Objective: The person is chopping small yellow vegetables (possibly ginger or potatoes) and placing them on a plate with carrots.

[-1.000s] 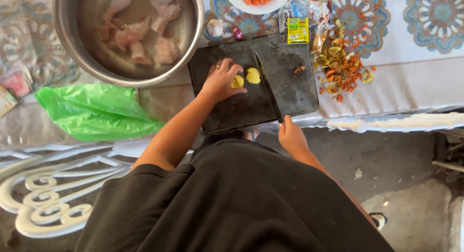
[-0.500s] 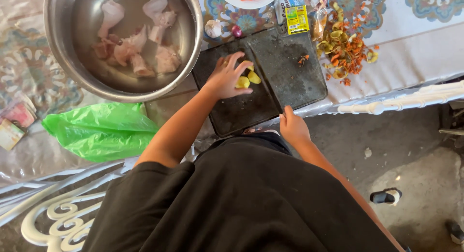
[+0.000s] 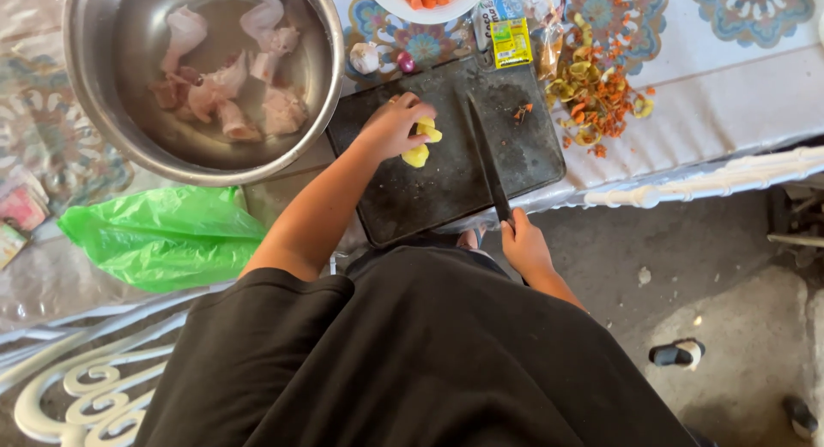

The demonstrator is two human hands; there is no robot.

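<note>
Left hand: the left hand [image 3: 390, 125] rests on the dark cutting board [image 3: 429, 198], fingers curled down over the yellow potato pieces [image 3: 421, 142], fingertips pressing on the upper piece
Left grip: loosely closed, touching the pieces from above and pinning them to the board rather than lifting them
Right hand: the right hand [image 3: 524, 245] sits at the board's near edge, fist wrapped tight around the handle of a knife [image 3: 487, 160]
Right grip: fully closed on the handle; the handle itself is hidden inside the fingers
Knife blade: long and dark, lying along the board away from the person, just to the right of the potato pieces, not touching them as far as can be told
Potato pieces: near the board's middle, left of the blade, partly covered by the fingers
Steel bowl [image 3: 103, 129]: left of the board, raw meat in water
Green plastic bag [image 3: 163, 237]: below the bowl
Peelings [image 3: 592, 91]: orange and yellow heap right of the board
White dish [image 3: 386, 5]: above the board, holding orange chunks
</note>
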